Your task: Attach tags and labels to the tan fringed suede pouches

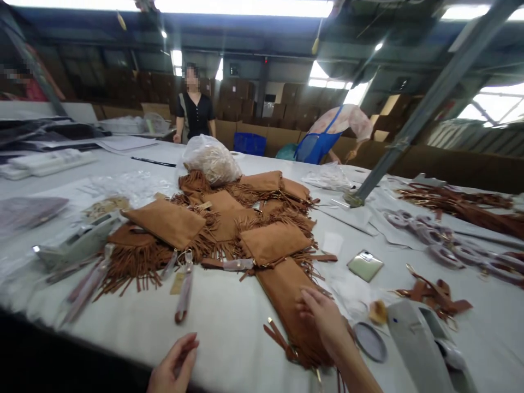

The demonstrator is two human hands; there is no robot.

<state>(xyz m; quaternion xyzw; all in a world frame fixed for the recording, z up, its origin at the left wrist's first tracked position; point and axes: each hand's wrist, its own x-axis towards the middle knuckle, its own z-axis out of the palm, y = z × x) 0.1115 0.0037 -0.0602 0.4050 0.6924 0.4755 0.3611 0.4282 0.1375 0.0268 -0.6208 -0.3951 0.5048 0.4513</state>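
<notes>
1. Cardboard cartons line the far wall of a dim warehouse hall, where two other people stand beyond the long pale worktable (229, 327).
2. Spread across the table's middle is a heap of tan suede fringed pouches (229, 218), overlapping loosely, probably tipped out so each can be picked off in turn; a clear plastic bag of pale filling (210, 158) sits at its far edge.
3. Nearest the person lies one tan suede fringed bag (286, 295), flat and pulled clear of the heap towards the table's front edge, within easy reach.
4. A grey tape dispenser (421, 344) stands just to the right, with a small round grey lid (370, 341) beside it.
5. Right hand (325, 319) rests palm down on that nearest bag, fingers spread and pressing rather than clamped, seemingly to keep the suede flat.
6. Left hand (174, 368) hovers at the table's near edge, apart from the bag, fingers loosely curled around nothing.
7. Loose brown leather straps (434, 295) lie further right.
</notes>
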